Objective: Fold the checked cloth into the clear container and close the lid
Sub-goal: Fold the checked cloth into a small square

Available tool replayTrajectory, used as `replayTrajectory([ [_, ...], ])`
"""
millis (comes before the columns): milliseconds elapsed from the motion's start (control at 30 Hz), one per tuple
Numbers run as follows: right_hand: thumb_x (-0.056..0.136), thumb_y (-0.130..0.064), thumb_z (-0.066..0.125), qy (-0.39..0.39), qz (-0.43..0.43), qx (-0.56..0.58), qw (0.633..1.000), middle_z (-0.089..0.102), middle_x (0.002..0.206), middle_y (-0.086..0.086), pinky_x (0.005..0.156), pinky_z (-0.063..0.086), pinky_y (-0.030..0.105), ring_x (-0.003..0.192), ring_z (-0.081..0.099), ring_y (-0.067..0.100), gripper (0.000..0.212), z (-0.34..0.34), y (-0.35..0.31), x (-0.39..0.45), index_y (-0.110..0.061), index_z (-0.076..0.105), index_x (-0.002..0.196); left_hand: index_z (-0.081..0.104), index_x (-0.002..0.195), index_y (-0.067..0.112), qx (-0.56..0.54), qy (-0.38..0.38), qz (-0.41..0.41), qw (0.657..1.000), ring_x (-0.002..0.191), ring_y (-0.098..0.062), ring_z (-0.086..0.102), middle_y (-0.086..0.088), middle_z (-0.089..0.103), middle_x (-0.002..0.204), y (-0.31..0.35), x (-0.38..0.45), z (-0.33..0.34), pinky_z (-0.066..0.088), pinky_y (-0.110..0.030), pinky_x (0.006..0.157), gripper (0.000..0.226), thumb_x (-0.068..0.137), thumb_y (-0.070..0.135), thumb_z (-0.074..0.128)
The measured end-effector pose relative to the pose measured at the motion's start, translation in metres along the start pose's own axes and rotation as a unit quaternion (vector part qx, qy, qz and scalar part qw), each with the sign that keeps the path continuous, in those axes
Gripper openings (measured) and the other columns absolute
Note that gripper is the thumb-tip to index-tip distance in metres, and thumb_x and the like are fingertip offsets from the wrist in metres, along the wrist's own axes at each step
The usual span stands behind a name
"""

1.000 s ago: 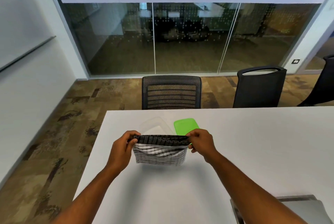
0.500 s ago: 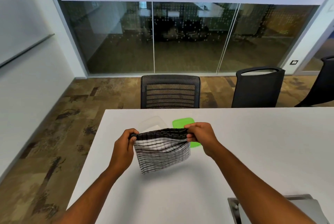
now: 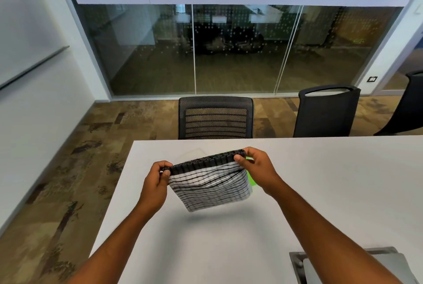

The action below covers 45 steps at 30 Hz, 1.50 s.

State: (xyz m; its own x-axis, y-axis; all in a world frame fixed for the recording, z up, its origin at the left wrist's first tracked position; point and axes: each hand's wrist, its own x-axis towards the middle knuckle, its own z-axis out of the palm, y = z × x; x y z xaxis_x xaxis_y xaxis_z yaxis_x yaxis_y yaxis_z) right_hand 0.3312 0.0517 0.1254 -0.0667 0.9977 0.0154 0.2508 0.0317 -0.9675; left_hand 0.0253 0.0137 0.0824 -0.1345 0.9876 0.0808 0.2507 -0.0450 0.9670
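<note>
Folded checked cloth (image 3: 209, 185) held above the counter (image 3: 320, 180) — left hand (image 3: 155, 186) grasping its 9 o'clock corner, right hand (image 3: 257, 169) its 3 o'clock corner.

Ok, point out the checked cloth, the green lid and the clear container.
checked cloth (image 3: 211, 188): head view, middle of its hanging striped face.
green lid (image 3: 251, 180): head view, sliver showing right of the cloth.
clear container (image 3: 194, 154): head view, faint rim above the cloth.

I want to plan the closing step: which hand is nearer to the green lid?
Right. The right hand sits directly in front of the green lid; the left hand is across the cloth.
</note>
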Motion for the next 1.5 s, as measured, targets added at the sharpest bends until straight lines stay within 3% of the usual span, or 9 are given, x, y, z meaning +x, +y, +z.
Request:
replayTrajectory([
  [233, 0.095, -0.017, 0.067, -0.016, -0.049, 0.006, 0.999, 0.074, 0.095, 0.005, 0.085, 0.061, 0.038, 0.093, 0.071, 0.023, 0.005, 0.015, -0.013, -0.006, -0.017, 0.069, 0.1, 0.062, 0.11, 0.021, 0.016, -0.09, -0.086, 0.992, 0.117, -0.027, 0.061, -0.005, 0.067, 0.116, -0.006, -0.004, -0.009, 0.05, -0.035, 0.099, 0.014, 0.102, 0.015, 0.052],
  [367, 0.089, -0.016, 0.074, -0.052, -0.093, -0.046, 0.993, 0.073, 0.088, -0.002, 0.082, 0.058, 0.035, 0.088, 0.069, 0.017, 0.005, 0.025, -0.024, -0.005, -0.017, 0.072, 0.093, 0.059, 0.127, 0.029, 0.084, -0.118, 0.015, 0.989, 0.127, 0.0, 0.053, 0.014, 0.061, 0.133, 0.021, -0.005, 0.007, 0.045, -0.027, 0.105, 0.038, 0.092, 0.044, 0.062],
  [500, 0.087, -0.016, 0.076, -0.077, -0.122, -0.085, 0.986, 0.074, 0.087, -0.008, 0.081, 0.057, 0.03, 0.086, 0.069, 0.009, 0.007, 0.036, -0.029, -0.006, -0.018, 0.075, 0.094, 0.058, 0.134, 0.03, 0.105, -0.173, 0.117, 0.972, 0.125, 0.005, 0.054, 0.017, 0.061, 0.134, 0.076, 0.0, 0.046, 0.044, -0.016, 0.103, 0.048, 0.089, 0.041, 0.07],
  [700, 0.086, -0.017, 0.077, -0.024, -0.128, -0.074, 0.989, 0.07, 0.092, -0.006, 0.078, 0.056, 0.023, 0.088, 0.065, 0.01, 0.017, 0.041, -0.03, -0.012, -0.017, 0.068, 0.1, 0.072, 0.119, 0.026, 0.109, -0.152, 0.129, 0.974, 0.081, -0.018, 0.069, 0.002, 0.074, 0.086, 0.091, 0.006, 0.051, 0.061, -0.038, 0.08, 0.04, 0.08, 0.029, 0.081],
  [833, 0.084, -0.026, 0.08, -0.057, -0.072, -0.066, 0.994, 0.067, 0.098, -0.001, 0.082, 0.056, 0.03, 0.092, 0.065, 0.017, 0.032, 0.032, -0.016, -0.017, -0.021, 0.062, 0.11, 0.079, 0.101, 0.021, 0.098, -0.163, 0.12, 0.974, 0.089, -0.009, 0.071, 0.006, 0.078, 0.093, 0.085, 0.006, 0.05, 0.059, -0.035, 0.085, 0.019, 0.082, 0.02, 0.079],
  [1033, 0.08, -0.056, 0.07, -0.106, -0.066, -0.246, 0.961, 0.074, 0.087, -0.005, 0.076, 0.055, 0.043, 0.081, 0.067, 0.011, 0.038, -0.009, 0.032, -0.024, -0.023, 0.076, 0.096, 0.071, 0.098, 0.022, 0.075, -0.085, 0.087, 0.99, 0.089, -0.01, 0.069, 0.006, 0.074, 0.092, 0.081, 0.01, 0.035, 0.057, -0.032, 0.083, 0.009, 0.096, 0.02, 0.063],
  [1233, 0.082, -0.022, 0.082, -0.016, -0.021, -0.132, 0.991, 0.078, 0.078, 0.004, 0.074, 0.055, 0.041, 0.073, 0.067, 0.011, 0.004, -0.028, 0.036, -0.021, -0.019, 0.082, 0.084, 0.068, 0.098, 0.024, 0.03, -0.023, 0.013, 0.999, 0.094, -0.019, 0.069, 0.002, 0.074, 0.097, 0.068, 0.012, 0.022, 0.057, -0.041, 0.087, 0.012, 0.1, 0.026, 0.056],
  [1333, 0.084, -0.016, 0.079, -0.018, -0.013, -0.086, 0.996, 0.079, 0.084, 0.008, 0.081, 0.057, 0.043, 0.08, 0.072, 0.016, 0.009, -0.031, 0.025, -0.017, -0.01, 0.082, 0.09, 0.067, 0.098, 0.02, -0.018, -0.011, -0.018, 1.0, 0.093, -0.024, 0.071, -0.003, 0.076, 0.095, 0.058, 0.01, 0.018, 0.057, -0.045, 0.087, 0.014, 0.101, 0.026, 0.054],
  [1500, 0.089, -0.031, 0.068, -0.024, -0.006, 0.031, 0.999, 0.076, 0.097, 0.016, 0.094, 0.055, 0.052, 0.1, 0.068, 0.039, 0.029, -0.039, 0.01, -0.016, -0.006, 0.076, 0.099, 0.061, 0.106, 0.011, -0.056, -0.015, -0.017, 0.998, 0.09, -0.016, 0.07, -0.005, 0.076, 0.098, 0.066, 0.007, 0.019, 0.055, -0.031, 0.081, 0.017, 0.104, 0.022, 0.049],
])
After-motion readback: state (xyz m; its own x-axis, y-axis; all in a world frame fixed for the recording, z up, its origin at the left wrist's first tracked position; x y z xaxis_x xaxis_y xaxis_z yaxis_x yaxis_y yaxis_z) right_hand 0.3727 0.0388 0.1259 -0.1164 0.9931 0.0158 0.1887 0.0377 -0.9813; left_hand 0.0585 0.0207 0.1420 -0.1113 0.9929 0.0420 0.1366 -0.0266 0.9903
